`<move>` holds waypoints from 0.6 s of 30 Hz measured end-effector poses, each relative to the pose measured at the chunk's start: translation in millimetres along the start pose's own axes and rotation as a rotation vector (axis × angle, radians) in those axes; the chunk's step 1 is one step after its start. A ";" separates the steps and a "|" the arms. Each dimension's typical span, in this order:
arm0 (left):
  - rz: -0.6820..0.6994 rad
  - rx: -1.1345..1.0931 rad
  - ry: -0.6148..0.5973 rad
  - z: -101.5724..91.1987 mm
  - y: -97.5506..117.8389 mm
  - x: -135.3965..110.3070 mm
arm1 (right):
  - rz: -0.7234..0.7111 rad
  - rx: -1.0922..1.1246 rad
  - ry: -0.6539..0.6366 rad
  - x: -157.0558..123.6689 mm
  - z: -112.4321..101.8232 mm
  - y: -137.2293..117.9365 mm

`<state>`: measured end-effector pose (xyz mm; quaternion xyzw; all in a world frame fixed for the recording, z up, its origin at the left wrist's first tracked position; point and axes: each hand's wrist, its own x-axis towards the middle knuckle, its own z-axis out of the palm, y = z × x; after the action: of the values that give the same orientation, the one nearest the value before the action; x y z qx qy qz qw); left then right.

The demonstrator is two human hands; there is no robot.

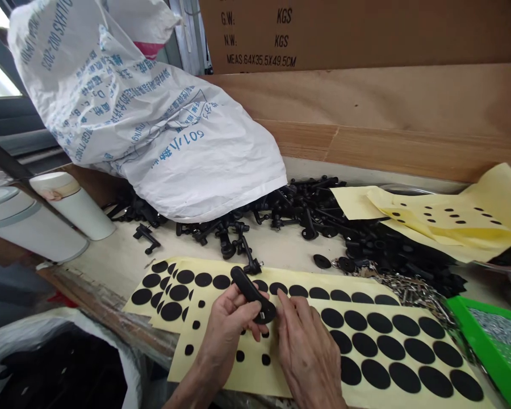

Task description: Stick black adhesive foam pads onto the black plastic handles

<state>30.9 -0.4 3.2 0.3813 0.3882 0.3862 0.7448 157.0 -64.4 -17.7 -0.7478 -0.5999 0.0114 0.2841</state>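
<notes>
The left hand (227, 335) is curled closed around a slim black plastic latch-shaped part (246, 289), which tilts up from its grip. The right hand (306, 358) is partly open, its fingertips (283, 300) touching the part's wide lower end, where a round black rubber pad (266, 314) sits; whether they are pinching it is hard to tell. Both hands are over a pale yellow backing sheet (276, 382) dotted with round black pads, near the desk's front edge. More pad sheets (147, 307) overlap it towards the left. Further back on the beige desk (111, 258) lies a heap of black plastic parts (306, 207), partly under a white woven plastic sack (153, 130) with blue printing. A crumpled yellow sheet with small black dots (451, 218) lies at the back right, and a bright green tray of small metal pieces (489, 346) sits at the right edge, beside a loose pile of steel links (404, 289). Two white cylindrical containers (70, 204) stand at the left.
</notes>
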 end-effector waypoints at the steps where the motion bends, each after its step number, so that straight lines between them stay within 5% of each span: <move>1: -0.013 -0.012 -0.005 -0.4 -0.3 0.5 | 0.041 0.101 -0.026 1.4 -2.3 1.5; 8: -0.015 -0.070 -0.047 -2.4 -4.4 2.4 | 0.303 0.864 -0.180 6.9 -13.9 -2.3; 18: 0.051 -0.047 -0.068 -2.0 -4.2 -3.2 | 0.504 1.139 -0.254 13.2 -7.7 -14.3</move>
<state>29.0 -4.4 -0.4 0.3864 0.3439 0.4008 0.7561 150.7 -53.9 -0.7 -0.5907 -0.3344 0.4837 0.5526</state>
